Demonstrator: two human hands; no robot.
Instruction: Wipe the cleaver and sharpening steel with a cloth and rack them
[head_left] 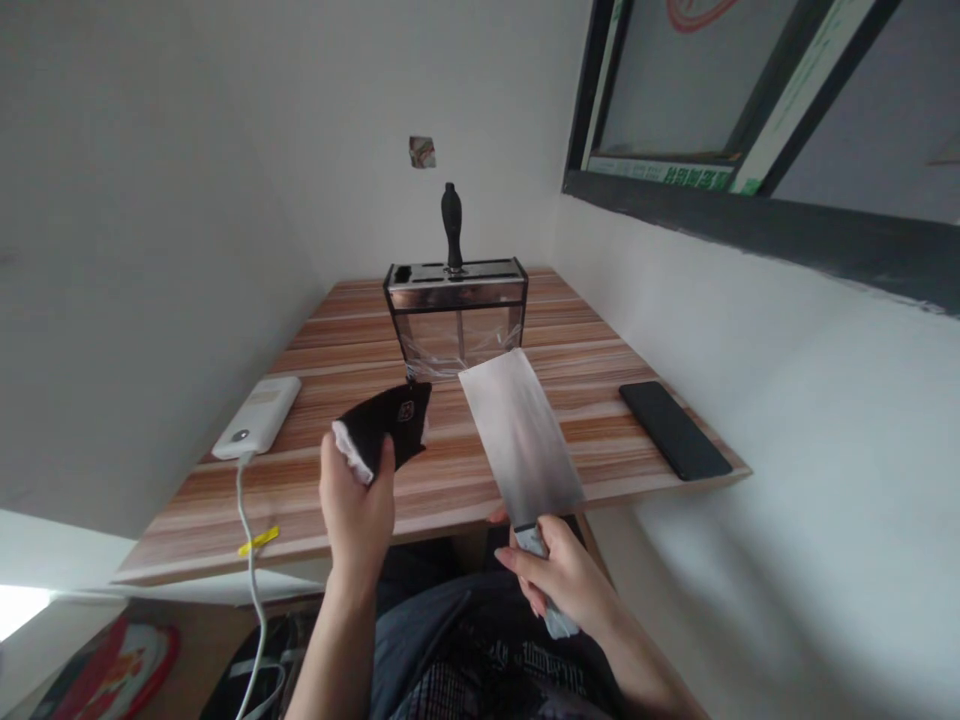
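My left hand [358, 505] grips a folded black cloth [386, 425] with a white fuzzy edge and a small light emblem, thumb across its front. In my right hand [559, 570] is a cleaver [523, 435], held by its grey handle with the broad blade pointing up and away from me. The blade is tilted a little to the left and stands apart from the cloth. Behind both hands, a knife block [459, 320] with clear sides stands on the table. A black-handled tool [451, 225] sticks up from its top.
The wood-grain table [345, 340] runs to the far wall. A white power bank [259, 415] with a cable [251, 570] and yellow tie [259, 541] lies at left. A black phone [673, 430] lies at the right edge. A dark-framed window [720, 205] is at upper right.
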